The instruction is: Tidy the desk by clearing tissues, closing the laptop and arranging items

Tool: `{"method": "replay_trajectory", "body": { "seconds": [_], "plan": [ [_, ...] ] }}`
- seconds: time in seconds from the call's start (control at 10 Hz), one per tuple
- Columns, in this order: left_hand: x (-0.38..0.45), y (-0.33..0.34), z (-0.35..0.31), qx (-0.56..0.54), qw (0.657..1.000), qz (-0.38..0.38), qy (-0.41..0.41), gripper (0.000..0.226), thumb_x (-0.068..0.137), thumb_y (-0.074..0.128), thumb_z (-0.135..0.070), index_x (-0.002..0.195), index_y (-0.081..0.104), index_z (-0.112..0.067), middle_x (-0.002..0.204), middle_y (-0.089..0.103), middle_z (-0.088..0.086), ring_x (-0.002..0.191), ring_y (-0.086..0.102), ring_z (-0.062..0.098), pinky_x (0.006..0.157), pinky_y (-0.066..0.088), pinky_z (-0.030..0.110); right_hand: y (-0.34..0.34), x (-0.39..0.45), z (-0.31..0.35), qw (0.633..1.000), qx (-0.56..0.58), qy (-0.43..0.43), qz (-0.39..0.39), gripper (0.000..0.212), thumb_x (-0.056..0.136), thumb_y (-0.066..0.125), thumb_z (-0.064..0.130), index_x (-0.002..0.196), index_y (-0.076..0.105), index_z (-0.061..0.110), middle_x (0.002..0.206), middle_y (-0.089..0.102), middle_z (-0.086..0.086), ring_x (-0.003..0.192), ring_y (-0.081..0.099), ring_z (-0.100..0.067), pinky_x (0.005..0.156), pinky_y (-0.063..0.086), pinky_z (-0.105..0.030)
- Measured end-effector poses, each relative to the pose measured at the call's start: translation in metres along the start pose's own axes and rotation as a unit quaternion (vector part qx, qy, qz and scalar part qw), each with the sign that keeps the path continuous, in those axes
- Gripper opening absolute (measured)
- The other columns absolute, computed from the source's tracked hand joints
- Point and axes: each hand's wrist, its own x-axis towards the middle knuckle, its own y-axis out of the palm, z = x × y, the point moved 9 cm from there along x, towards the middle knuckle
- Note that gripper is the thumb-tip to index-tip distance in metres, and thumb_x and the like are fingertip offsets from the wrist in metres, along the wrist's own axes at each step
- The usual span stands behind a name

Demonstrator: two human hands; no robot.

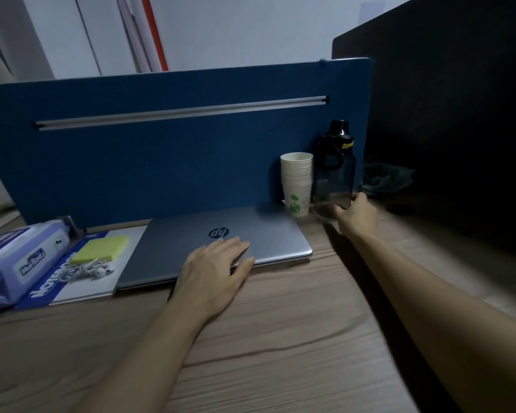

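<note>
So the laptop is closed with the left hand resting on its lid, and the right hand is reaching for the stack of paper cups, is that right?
Not quite. In the head view the right hand is at the base of the dark water bottle, not the stack of paper cups, which stands untouched just left of it. The rest holds: the laptop is closed and the left hand rests on its lid.

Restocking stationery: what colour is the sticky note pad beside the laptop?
Yellow-green. The sticky note pad shows best in the head view, lying on a notebook.
</note>
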Motion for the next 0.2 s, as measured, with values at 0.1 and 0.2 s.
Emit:
{"method": "replay_trajectory", "body": {
  "seconds": [0.1, 0.2],
  "plan": [
    [-0.001, -0.0013, -0.0004, 0.001, 1.0, -0.004, 0.002, 0.05, 0.097, 0.037, -0.058, 0.141, 0.048, -0.037, 0.152, 0.044, -0.012, 0.143, 0.035, 0.012, 0.114, 0.027, 0.036, 0.0031, 0.0035, -0.0005, 1.0, 0.004, 0.006, -0.001, 0.051, 0.088, 0.07, 0.028, 0.129, 0.048, 0.007, 0.125, 0.06, -0.017, 0.114, 0.058, -0.032, 0.09, 0.048, -0.038],
    [-0.0012, -0.0026, -0.0007, 0.008, 1.0, 0.004, -0.005, 0.051, 0.097, 0.036, -0.058, 0.141, 0.048, -0.037, 0.152, 0.043, -0.011, 0.143, 0.035, 0.013, 0.115, 0.027, 0.037, -0.0008, -0.0009, -0.0008, 1.0, -0.014, 0.009, -0.001, 0.043, 0.088, 0.07, 0.027, 0.121, 0.052, 0.005, 0.118, 0.062, -0.018, 0.109, 0.059, -0.032, 0.08, 0.043, -0.032]
  ]
}}
